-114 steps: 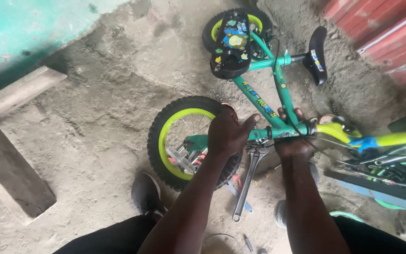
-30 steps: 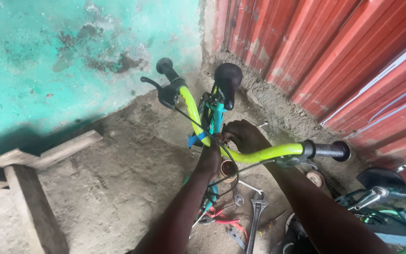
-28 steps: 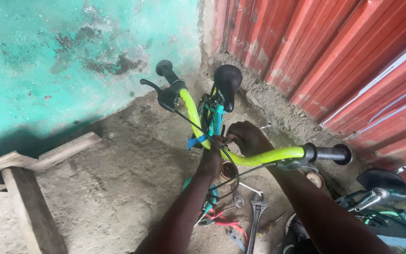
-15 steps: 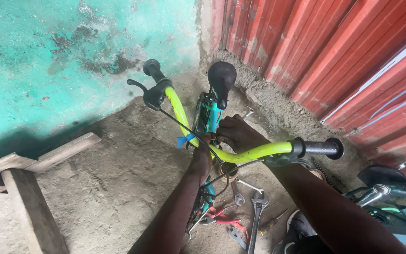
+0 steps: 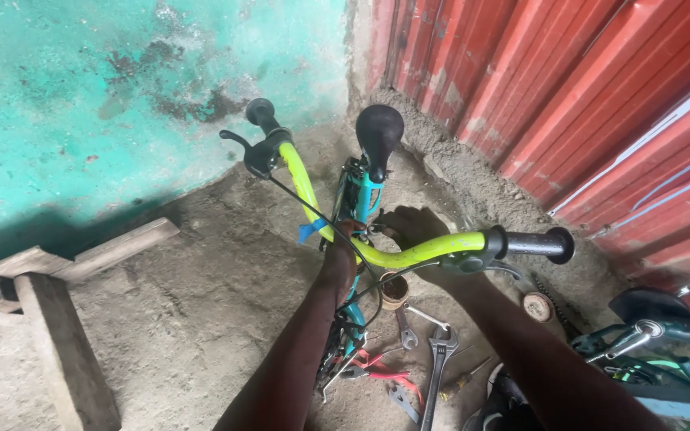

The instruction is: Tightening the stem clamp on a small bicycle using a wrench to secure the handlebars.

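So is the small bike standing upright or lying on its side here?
Upright: the bike has its yellow handlebar level and black saddle facing up, with both hands at its frame.

A small teal bicycle stands upright, apparently, with yellow-green handlebar turned crosswise.

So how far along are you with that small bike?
Done: the bike stands upright, yellow handlebar and black saddle fitted. In hand: both hands, left and right, at the stem. Left: wrenches and pliers lie out on the floor; tightness can't be judged.

Glossy handlebar, seemingly painted metal
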